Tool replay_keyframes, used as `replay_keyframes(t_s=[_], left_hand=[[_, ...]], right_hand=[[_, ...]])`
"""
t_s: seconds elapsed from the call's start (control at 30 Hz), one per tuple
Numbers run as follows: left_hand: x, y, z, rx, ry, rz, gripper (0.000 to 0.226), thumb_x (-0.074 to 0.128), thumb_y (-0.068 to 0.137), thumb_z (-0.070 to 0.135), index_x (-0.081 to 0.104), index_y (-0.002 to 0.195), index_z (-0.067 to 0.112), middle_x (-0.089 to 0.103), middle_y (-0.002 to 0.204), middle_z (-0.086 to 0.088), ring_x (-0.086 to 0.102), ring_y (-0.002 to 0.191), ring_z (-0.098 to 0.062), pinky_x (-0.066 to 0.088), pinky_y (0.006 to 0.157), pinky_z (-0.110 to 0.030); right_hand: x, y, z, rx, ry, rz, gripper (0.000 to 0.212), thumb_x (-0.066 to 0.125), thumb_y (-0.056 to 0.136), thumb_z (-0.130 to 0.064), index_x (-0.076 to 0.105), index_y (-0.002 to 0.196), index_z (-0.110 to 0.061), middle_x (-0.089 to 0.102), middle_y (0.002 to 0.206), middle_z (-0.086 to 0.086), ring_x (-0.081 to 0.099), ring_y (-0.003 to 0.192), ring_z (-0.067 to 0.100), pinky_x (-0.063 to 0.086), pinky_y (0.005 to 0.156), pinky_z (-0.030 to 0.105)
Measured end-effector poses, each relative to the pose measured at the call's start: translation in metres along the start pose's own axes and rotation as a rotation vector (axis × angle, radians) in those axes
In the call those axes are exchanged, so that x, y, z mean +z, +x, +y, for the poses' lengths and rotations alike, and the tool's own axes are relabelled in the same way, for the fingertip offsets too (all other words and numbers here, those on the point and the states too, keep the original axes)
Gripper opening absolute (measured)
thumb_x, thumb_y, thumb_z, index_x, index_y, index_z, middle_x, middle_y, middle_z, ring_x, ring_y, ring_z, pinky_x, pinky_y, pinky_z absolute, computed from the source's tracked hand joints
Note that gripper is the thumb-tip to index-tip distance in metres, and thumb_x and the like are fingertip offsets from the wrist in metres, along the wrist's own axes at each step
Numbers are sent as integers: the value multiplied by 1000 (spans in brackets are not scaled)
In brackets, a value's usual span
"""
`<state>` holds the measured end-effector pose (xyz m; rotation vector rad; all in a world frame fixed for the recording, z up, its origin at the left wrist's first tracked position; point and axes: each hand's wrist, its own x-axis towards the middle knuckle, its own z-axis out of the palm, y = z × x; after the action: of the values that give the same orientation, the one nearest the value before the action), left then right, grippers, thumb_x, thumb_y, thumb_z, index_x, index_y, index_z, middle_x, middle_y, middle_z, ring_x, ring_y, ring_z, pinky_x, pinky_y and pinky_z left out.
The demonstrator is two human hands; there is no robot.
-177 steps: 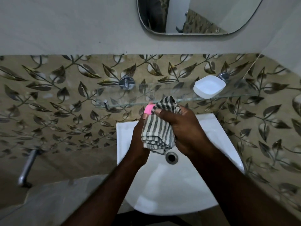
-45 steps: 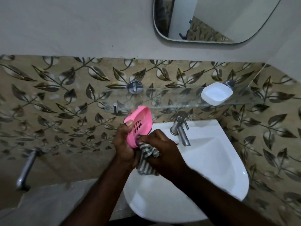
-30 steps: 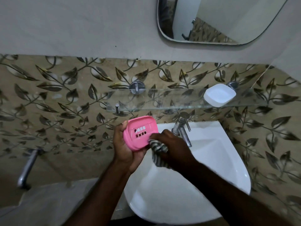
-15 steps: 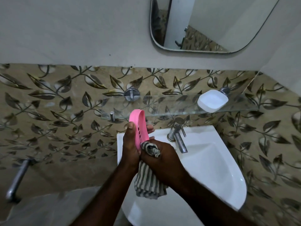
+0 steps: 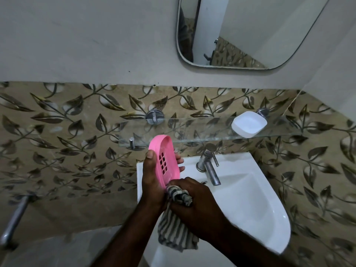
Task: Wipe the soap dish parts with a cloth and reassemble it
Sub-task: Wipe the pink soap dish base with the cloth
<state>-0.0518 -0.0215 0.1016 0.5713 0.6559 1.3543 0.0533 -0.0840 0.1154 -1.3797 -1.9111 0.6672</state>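
Above your right hand [image 5: 194, 205], bunched on the cloth [image 5: 173, 234], your left hand [image 5: 152, 180] gripped the pink tray [image 5: 165, 157]; hard rubbing risked dislodging it.

Bathroom, washbasin [image 5: 250, 199], tap [image 5: 210, 166], mirror [image 5: 250, 31]

Free room is left over the bowl of the white ceramic basin [image 5: 250, 209], right of the chrome tap [image 5: 209, 166]. Passage upward is barred by the clear glass shelf [image 5: 192, 130], its right end taken by a white plastic dish [image 5: 249, 124]. The basin's left rear is filled by the left hand [image 5: 152, 180] gripping a pink slotted plastic tray [image 5: 169, 149] and the right hand [image 5: 194, 205] clutching a striped cloth [image 5: 173, 234].
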Motion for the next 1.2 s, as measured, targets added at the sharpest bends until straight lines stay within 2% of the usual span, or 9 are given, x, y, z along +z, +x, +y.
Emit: replay_keyframes(t_s=[0.2,0.3,0.4,0.57,0.73,0.93,1.0,1.1,1.2], left_hand=[[7,-2,-1,-20,-31,-10,90,80,38,74,70,102,11,70,83,-13,67,76,-24,57,63,-33],[7,1,3,-22,-61,-6,76,80,42,70,75,92,13,72,78,-11,68,72,-23,59,58,-31],[8,2,10,3,-35,-28,85,78,36,76,75,94,16,74,78,-7,71,71,-19,59,59,-31],[14,-5,13,-20,-99,-137,67,79,48,68,79,89,16,73,80,-13,71,70,-22,59,61,-30],[15,-3,24,-7,-124,-182,80,81,42,71,77,95,11,73,84,-14,70,75,-26,59,65,-32],[14,-10,20,2,-102,-128,73,78,49,68,76,96,12,72,84,-15,69,75,-26,57,66,-33],[13,-11,20,-5,-123,-130,80,80,43,71,76,96,10,72,84,-15,69,74,-26,57,66,-33],[10,-10,25,-3,-144,-162,82,80,41,72,77,94,10,73,84,-14,70,74,-25,59,65,-32],[7,-11,26,-12,-146,-148,86,80,41,72,74,99,9,72,84,-14,69,74,-25,59,64,-32]], right_hand=[[-14,12,12,81,-162,21,28,66,74,-21,68,101,-26,59,91,2,61,84,22,51,75,37],[-3,10,-1,50,-69,77,26,62,69,-28,67,95,-27,63,86,-1,60,80,16,50,73,32],[-2,2,-6,-40,-50,71,31,60,70,-33,64,101,-32,64,88,-5,59,81,9,47,72,21],[-20,11,1,-5,-293,110,26,65,75,-28,69,101,-28,60,89,0,62,80,24,52,67,37],[-5,5,-14,-46,-112,185,33,59,70,-37,61,103,-34,59,86,-5,58,77,8,47,68,22],[-19,13,-1,-47,-316,125,30,69,73,-27,67,102,-31,60,91,-1,64,77,26,54,63,40],[-13,12,-4,-11,-244,167,27,68,73,-26,66,100,-31,58,89,-3,63,74,22,54,62,38],[1,2,-14,-50,-141,162,32,59,72,-40,59,103,-35,54,84,-11,57,74,8,48,66,22],[-5,1,-14,-114,-207,67,34,58,74,-41,61,108,-34,58,88,-5,63,78,18,52,66,30]])
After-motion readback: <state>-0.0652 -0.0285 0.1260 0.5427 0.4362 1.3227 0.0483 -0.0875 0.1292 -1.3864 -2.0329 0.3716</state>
